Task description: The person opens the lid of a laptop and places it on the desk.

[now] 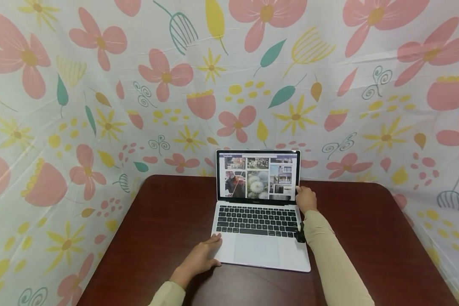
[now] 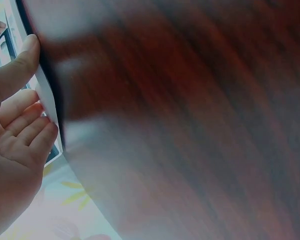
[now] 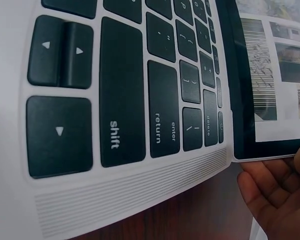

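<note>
An open silver laptop (image 1: 257, 250) stands on the table, its lit screen (image 1: 258, 176) showing a page of pictures. My left hand (image 1: 199, 257) holds the front left corner of its base, thumb at the front edge and fingers along the left side. In the left wrist view, the thumb (image 2: 27, 55) and fingertips meet the laptop's pale edge (image 2: 47, 97). My right hand (image 1: 307, 199) grips the right edge of the screen low down, near the hinge. The right wrist view shows its curled fingers (image 3: 270, 187) behind the screen's edge, beside the black keys (image 3: 122, 92).
The dark red-brown wooden table (image 1: 168, 212) extends to both sides of the laptop. A white cloth (image 1: 168, 140) printed with flowers and leaves hangs behind the table and at its sides. A small black device (image 1: 300, 233) sits at the right wrist, beside the keyboard.
</note>
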The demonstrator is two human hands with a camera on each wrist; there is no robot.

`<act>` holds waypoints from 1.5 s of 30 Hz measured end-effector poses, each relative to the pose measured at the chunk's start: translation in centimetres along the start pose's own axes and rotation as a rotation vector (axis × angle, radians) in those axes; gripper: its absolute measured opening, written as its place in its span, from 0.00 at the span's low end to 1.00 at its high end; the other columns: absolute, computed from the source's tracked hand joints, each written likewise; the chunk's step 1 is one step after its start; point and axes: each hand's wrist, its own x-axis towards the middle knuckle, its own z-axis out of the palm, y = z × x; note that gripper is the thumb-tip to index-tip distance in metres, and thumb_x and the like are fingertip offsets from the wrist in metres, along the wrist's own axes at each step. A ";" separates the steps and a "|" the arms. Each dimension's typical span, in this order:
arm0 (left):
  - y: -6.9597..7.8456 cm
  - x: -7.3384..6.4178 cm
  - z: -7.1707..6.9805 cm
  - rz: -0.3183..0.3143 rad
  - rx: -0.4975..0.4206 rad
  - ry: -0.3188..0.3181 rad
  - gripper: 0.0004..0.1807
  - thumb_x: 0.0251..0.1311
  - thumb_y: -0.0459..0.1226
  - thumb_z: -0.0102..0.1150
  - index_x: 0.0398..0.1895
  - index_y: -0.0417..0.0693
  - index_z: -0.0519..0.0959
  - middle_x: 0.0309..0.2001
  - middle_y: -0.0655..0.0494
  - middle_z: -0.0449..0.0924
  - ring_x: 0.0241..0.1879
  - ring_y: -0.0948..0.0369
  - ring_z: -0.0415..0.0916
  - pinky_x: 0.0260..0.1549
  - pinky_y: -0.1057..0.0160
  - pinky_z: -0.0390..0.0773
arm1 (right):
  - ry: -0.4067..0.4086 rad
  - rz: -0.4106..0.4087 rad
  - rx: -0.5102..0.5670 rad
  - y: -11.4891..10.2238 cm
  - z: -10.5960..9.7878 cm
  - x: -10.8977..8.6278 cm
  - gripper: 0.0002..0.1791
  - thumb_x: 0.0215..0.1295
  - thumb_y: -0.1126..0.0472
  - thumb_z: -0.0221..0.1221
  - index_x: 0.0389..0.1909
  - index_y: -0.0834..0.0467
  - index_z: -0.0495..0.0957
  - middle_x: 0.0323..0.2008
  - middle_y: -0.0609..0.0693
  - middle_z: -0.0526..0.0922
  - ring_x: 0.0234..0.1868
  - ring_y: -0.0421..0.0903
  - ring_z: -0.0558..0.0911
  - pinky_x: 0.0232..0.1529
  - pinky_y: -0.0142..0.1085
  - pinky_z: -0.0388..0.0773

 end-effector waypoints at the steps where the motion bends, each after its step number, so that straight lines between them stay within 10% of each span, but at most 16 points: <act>1: 0.0 0.0 0.0 -0.003 -0.002 -0.004 0.37 0.45 0.37 0.75 0.61 0.34 0.73 0.67 0.46 0.68 0.66 0.50 0.64 0.61 0.54 0.68 | 0.001 0.007 0.002 0.0 0.0 -0.1 0.23 0.77 0.59 0.40 0.49 0.75 0.75 0.44 0.75 0.78 0.44 0.71 0.78 0.43 0.60 0.75; 19: -0.3 0.3 -0.1 -0.012 -0.022 -0.017 0.38 0.47 0.39 0.74 0.62 0.34 0.72 0.68 0.46 0.66 0.68 0.50 0.62 0.62 0.53 0.66 | -0.020 -0.010 0.048 -0.7 -0.8 -0.7 0.23 0.78 0.59 0.39 0.46 0.76 0.74 0.45 0.76 0.76 0.47 0.73 0.76 0.46 0.60 0.73; 40: -0.2 0.4 -0.9 0.045 0.078 -0.024 0.30 0.56 0.44 0.68 0.58 0.35 0.76 0.65 0.44 0.70 0.65 0.49 0.67 0.60 0.53 0.70 | -0.285 -0.043 -0.073 -2.1 -2.8 -2.7 0.19 0.74 0.62 0.44 0.47 0.79 0.69 0.39 0.72 0.76 0.36 0.61 0.79 0.36 0.52 0.76; 45: 0.1 0.7 -0.9 0.032 0.091 -0.017 0.26 0.60 0.42 0.64 0.58 0.35 0.76 0.64 0.43 0.71 0.64 0.49 0.68 0.59 0.52 0.71 | -0.319 -0.057 -0.100 -2.3 -3.1 -3.2 0.22 0.74 0.63 0.45 0.54 0.81 0.66 0.48 0.77 0.73 0.48 0.67 0.77 0.45 0.56 0.76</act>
